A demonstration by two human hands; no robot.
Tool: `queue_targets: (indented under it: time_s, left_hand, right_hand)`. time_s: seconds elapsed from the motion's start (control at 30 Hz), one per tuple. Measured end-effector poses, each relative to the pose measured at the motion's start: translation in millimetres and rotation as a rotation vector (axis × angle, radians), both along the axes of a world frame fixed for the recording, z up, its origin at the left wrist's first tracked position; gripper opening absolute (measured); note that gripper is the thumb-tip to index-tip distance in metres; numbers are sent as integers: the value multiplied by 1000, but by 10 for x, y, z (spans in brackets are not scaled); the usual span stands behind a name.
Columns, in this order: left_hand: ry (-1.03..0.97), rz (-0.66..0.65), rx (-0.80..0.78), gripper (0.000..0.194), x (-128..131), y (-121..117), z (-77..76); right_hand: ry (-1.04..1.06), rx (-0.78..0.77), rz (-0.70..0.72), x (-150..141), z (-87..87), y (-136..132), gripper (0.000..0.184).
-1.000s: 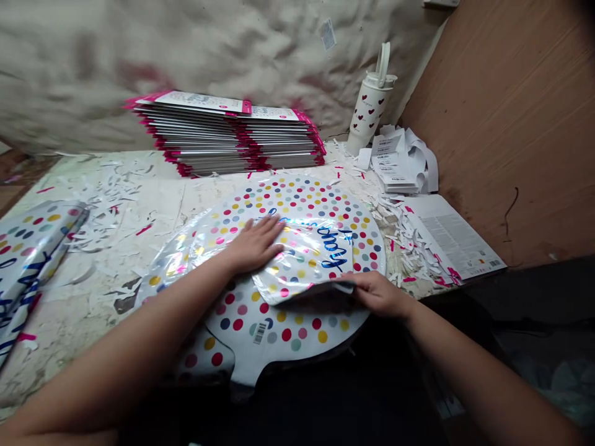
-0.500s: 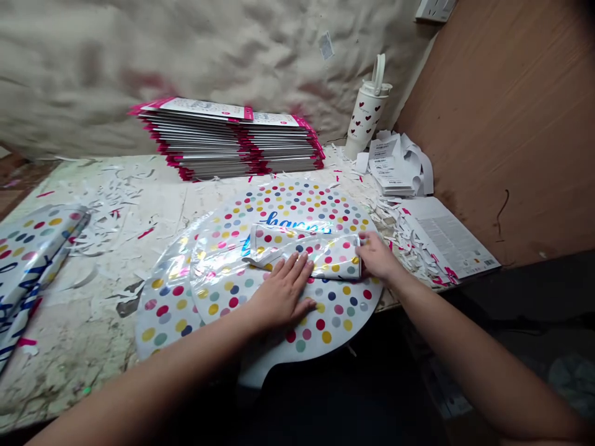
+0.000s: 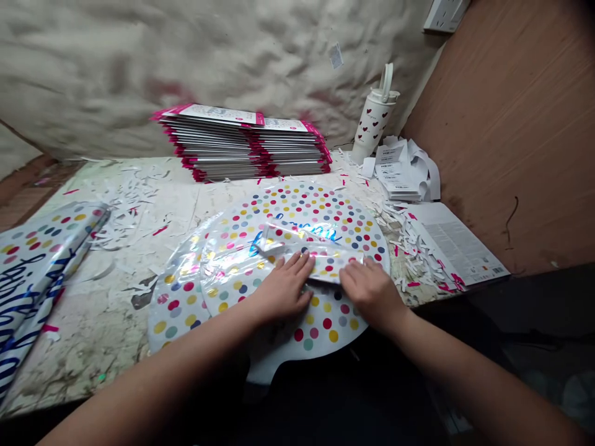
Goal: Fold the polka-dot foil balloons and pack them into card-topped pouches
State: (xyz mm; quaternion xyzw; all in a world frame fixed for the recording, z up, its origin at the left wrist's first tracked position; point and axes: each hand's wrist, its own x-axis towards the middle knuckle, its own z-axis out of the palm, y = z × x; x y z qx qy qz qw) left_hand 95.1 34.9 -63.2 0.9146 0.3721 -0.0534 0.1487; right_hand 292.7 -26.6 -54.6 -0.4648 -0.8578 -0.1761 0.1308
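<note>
A folded foil balloon (image 3: 326, 267), white with coloured dots, lies across a flat round foil balloon (image 3: 320, 328) with blue script lettering. My left hand (image 3: 289, 286) rests on the near left part of the folded piece, its fingers stretched out flat. At the right end, my right hand (image 3: 369, 288) is closed on the fold, fingers bent over it and pressing down; their tips are partly hidden. Another flat dotted balloon (image 3: 173, 306) shows from underneath on the left.
Pink-edged printed cards (image 3: 227, 145) stand stacked at the back. A tumbler with hearts (image 3: 372, 124), a pile of label strips (image 3: 397, 173) and a printed sheet (image 3: 465, 244) are on the right. More dotted foil (image 3: 41, 266) lies at left. Paper shreds (image 3: 125, 198) litter the table.
My right hand has moved from the right edge of the folded balloon inward and over it. The folded strip looks narrower. My left hand stays flat on it, and the view has shifted slightly.
</note>
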Motion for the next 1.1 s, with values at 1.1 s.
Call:
queue_targets:
  time_s: [1.1]
  left_hand:
    - [-271,690,-742,29,86,307,125]
  right_hand:
    - [820,-614,-553,90,-41,368,43]
